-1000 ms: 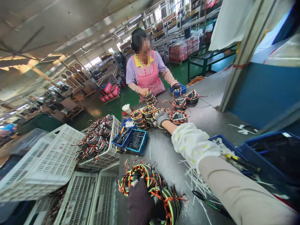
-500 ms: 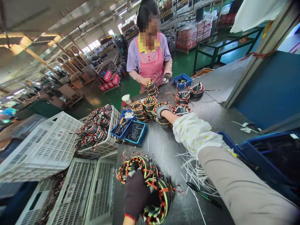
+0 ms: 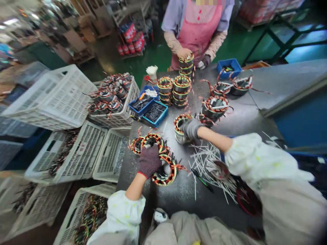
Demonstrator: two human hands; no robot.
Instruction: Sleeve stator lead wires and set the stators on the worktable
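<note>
Two rings touched at once, one to each hand. Holds the far ring (image 3: pixel 178 131) in the right hand (image 3: pixel 190 128), grey-gloved fingers dipped into the bore and apparently clamped on the wall, probably for firmer purchase there than on the smoother outside. Lays the left hand (image 3: pixel 150 159) over the near ring (image 3: pixel 155 136), closer to the body on the dark table (image 3: pixel 173 194), perhaps to steady it; cannot tell whether gripping or merely resting, with fingertips partly hidden. Just beside, a tilted ring (image 3: pixel 163 181), bore showing, close against its neighbours. Farther off, two upright stacks (image 3: pixel 181 92) of rings, rim on rim, likely to save room, next to a blue tray (image 3: pixel 161 118) of black pieces (image 3: pixel 154 111). Near the right hand, white strips (image 3: pixel 204 166) heaped loosely, with a slim tool (image 3: pixel 201 180) alongside, presumably for easy pickup. Across the table, a co-worker's hand (image 3: pixel 184 53) on top of a third stack (image 3: pixel 186 68), maybe to hold it in line.
</note>
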